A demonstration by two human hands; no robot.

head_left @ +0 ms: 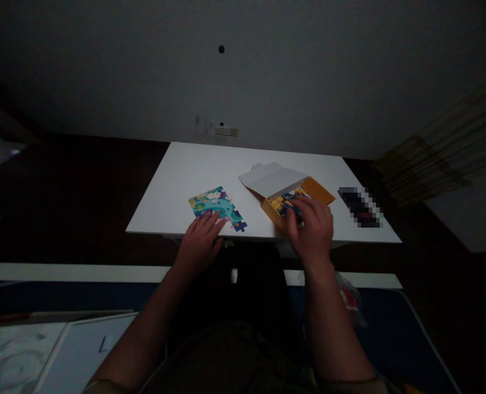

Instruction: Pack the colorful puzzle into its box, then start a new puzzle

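A partly joined jigsaw puzzle [218,203] in teal, green and purple lies flat near the table's front edge. My left hand [202,238] rests on its lower edge, fingers stretched out. To the right is an orange cardboard box [272,214] with its lid [272,179] folded back, pale grey inside. Colourful puzzle pieces [284,201] fill it. My right hand [312,223] reaches into the box with fingers bent together over the pieces. What its fingertips hold, if anything, is hidden.
A pixelated dark object [360,207] lies at the right end of the white table [173,175]. Behind stands a grey wall with a socket strip [226,131]. A clear plastic bag [352,301] lies beside my right forearm, and an open white box or book [82,345] is at lower left.
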